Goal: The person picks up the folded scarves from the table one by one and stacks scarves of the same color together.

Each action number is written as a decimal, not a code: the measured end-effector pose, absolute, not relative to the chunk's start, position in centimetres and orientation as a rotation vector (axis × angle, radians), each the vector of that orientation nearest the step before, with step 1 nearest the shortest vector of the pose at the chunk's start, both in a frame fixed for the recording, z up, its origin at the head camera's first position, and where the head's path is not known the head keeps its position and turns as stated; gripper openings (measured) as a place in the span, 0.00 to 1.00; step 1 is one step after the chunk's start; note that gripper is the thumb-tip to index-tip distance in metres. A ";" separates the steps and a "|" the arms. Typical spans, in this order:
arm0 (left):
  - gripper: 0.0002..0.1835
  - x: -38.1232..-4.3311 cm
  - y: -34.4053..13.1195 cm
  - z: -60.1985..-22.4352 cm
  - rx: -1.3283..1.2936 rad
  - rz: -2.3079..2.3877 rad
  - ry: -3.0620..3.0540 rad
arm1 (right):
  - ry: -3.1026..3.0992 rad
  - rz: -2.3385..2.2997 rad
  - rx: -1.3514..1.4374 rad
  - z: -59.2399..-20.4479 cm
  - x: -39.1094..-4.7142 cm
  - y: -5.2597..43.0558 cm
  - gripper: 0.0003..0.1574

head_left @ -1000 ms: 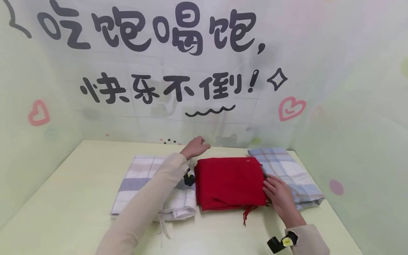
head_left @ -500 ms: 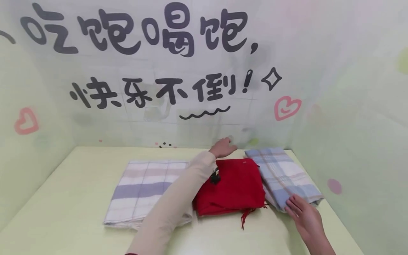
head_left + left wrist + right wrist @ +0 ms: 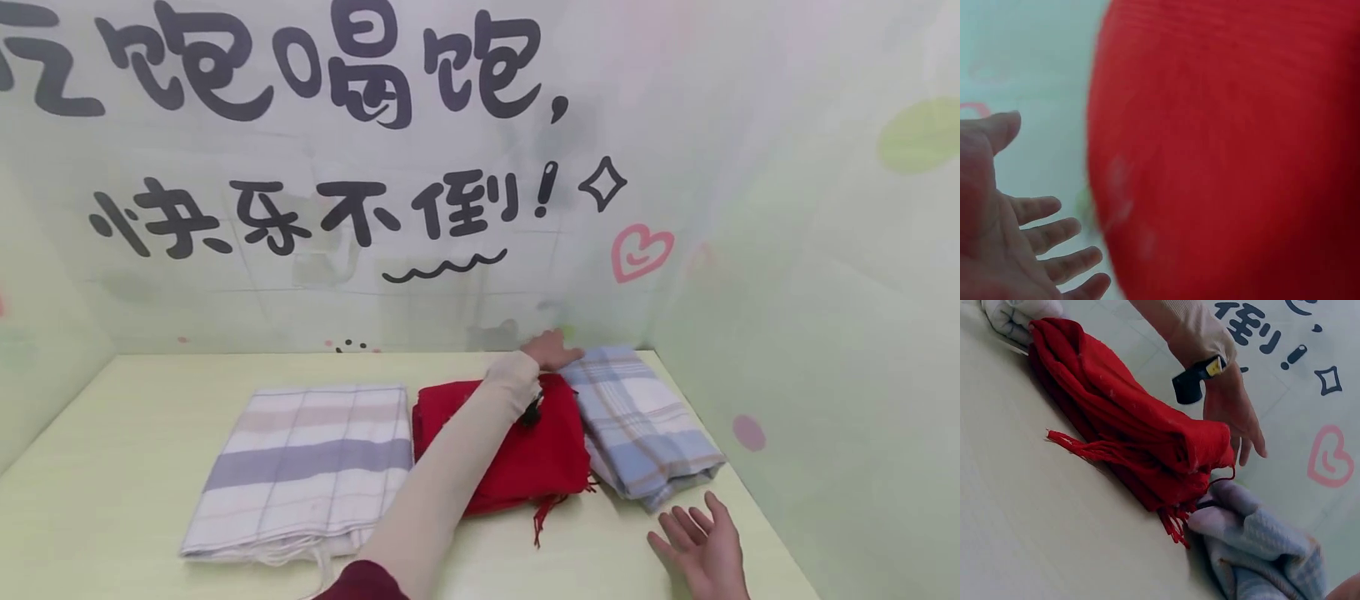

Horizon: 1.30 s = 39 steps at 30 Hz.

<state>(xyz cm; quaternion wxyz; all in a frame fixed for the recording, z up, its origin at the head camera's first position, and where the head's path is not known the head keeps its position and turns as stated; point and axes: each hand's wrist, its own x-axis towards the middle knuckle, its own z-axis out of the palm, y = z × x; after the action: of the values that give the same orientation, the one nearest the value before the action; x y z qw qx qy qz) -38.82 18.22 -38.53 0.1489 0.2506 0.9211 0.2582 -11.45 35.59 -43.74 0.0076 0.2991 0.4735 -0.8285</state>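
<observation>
A folded red scarf (image 3: 543, 467) with fringe lies in the middle of the table. To its right is a folded blue-and-white plaid cloth (image 3: 637, 417), set at a slant. My left arm reaches across the red scarf. The left hand (image 3: 553, 350) is at the plaid cloth's far left corner, its fingers spread in the left wrist view; whether it touches the cloth is unclear. Just off the plaid cloth's near edge, my right hand (image 3: 705, 550) holds nothing, palm up with fingers apart. In the right wrist view the red scarf (image 3: 1129, 406) shows its layered side.
Left of the scarf lies a folded white cloth (image 3: 307, 467) with purple and beige stripes and a white string at its near edge. A printed wall (image 3: 450, 308) closes off the back of the table, and another wall (image 3: 825, 375) stands close on the right.
My left hand has moved right, from behind the striped cloth to the plaid cloth's far corner. The right hand has drawn back from the red scarf's side toward me. The head view has turned right.
</observation>
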 end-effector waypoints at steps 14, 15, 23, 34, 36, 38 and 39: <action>0.48 -40.8 17.8 -42.3 0.564 0.643 2.542 | 1.355 -2.670 0.779 -43.6 -14.0 33.2 0.60; 0.48 -40.8 17.9 -42.3 0.584 0.645 2.528 | 1.362 -2.671 0.785 -43.5 -14.2 33.1 0.60; 0.26 -41.3 19.9 -44.4 0.705 0.724 2.452 | 1.335 -2.636 0.814 -44.0 -15.0 34.4 0.48; 0.36 -39.3 20.5 -43.1 0.760 0.873 2.476 | 1.151 -2.757 0.784 -44.9 -15.6 35.4 0.21; 0.40 -39.0 20.4 -42.8 0.771 0.914 2.479 | 1.133 -2.786 0.766 -44.8 -15.7 35.3 0.20; 0.39 -38.9 20.4 -42.6 0.766 0.986 2.480 | 1.112 -2.815 0.758 -44.5 -15.8 35.2 0.19; 0.39 -38.8 20.4 -42.5 0.762 1.029 2.480 | 1.105 -2.829 0.749 -44.3 -15.8 35.2 0.19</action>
<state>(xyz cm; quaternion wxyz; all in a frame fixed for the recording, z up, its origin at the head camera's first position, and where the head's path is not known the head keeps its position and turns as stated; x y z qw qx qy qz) -38.80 20.45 -42.47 0.1744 0.2687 0.8750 0.3630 -15.81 35.18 -44.34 0.0069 0.2394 0.3532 -0.9044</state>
